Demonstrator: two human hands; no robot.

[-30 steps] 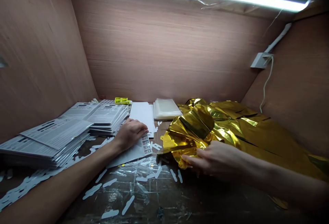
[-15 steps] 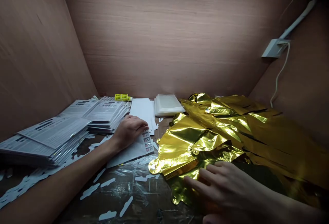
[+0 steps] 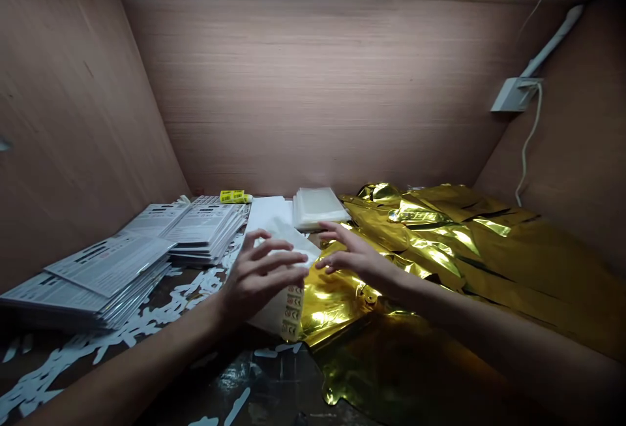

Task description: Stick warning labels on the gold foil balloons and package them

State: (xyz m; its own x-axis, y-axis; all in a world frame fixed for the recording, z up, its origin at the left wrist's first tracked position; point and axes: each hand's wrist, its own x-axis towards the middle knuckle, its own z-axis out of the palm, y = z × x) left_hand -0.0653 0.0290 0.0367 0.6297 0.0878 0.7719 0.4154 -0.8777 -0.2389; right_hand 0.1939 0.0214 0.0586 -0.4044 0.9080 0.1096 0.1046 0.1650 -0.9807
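Left hand (image 3: 257, 279) curves over the pale sticker sheet (image 3: 291, 314), grip indeterminable; right hand (image 3: 364, 261), fingers open, overlies glossy, creased gold foil (image 3: 337, 305).

White sheet (image 3: 270, 317) partly behind left hand (image 3: 261, 274)

the dark tabletop (image 3: 274, 380) (glossy in patches) carries printed packets (image 3: 107, 264), white strips (image 3: 238, 406), clear sleeves (image 3: 321, 207) and gold foil (image 3: 454, 240).

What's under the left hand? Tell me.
A whitish sheet with small symbols along one edge. The left hand hides part of it; anything beneath the sheet is covered.
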